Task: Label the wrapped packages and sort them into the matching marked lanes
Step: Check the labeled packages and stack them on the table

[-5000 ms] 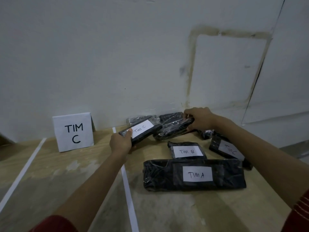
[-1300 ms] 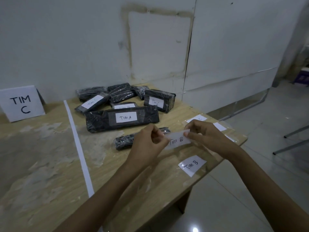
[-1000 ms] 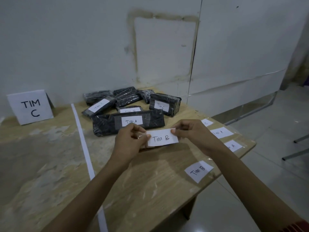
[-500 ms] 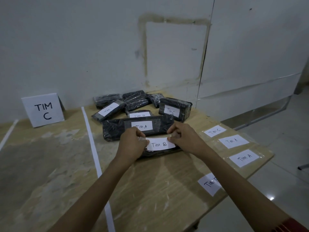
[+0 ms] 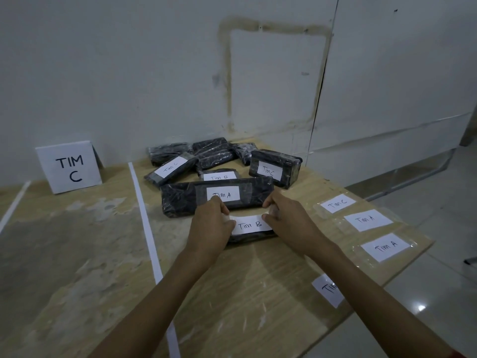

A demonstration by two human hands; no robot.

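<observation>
1. A pale, stained wall [image 5: 129, 73] is seen behind a worn wooden table [image 5: 77, 254], and a tiled floor [image 5: 438, 293] is seen past the table's right edge.
2. At the far left a short strip of white tape [image 5: 14, 208] is laid on the tabletop. Just right of it a folded card sign marked "TIM C" [image 5: 68, 166] is stood near the wall.
3. A long white tape line [image 5: 147, 228] is run from the wall toward the viewer, between the sign and the packages.
4. Right of that line, black wrapped packages are clustered near the wall:
   - a slim package labelled "Tim C" [image 5: 170, 169];
   - unlabelled packages [image 5: 214, 153] behind it;
   - a package labelled "Tim B" [image 5: 219, 175];
   - a box-shaped package labelled "Tim C" [image 5: 275, 167];
   - in front of these, a long package labelled "Tim A" [image 5: 185, 200].
5. Just in front of the long package a small black package [image 5: 250, 237] is laid flat on the table, largely covered by the hands.
6. A white "Tim B" label [image 5: 251, 224] is held across the top of that small package.
   - Its left end is pinched by the left hand [image 5: 210, 228].
   - Its right end is pinched between thumb and fingers of the right hand [image 5: 289, 223].
   - Whether the label is fully stuck down cannot be told.
7. Along the table's right edge spare labels are set out on clear tape:
   - a spare "Tim C" label [image 5: 337, 203];
   - a spare "Tim A" label [image 5: 367, 219];
   - a second "Tim A" label [image 5: 386, 247];
   - nearest the viewer, a label partly hidden by the right forearm [image 5: 326, 289].
</observation>
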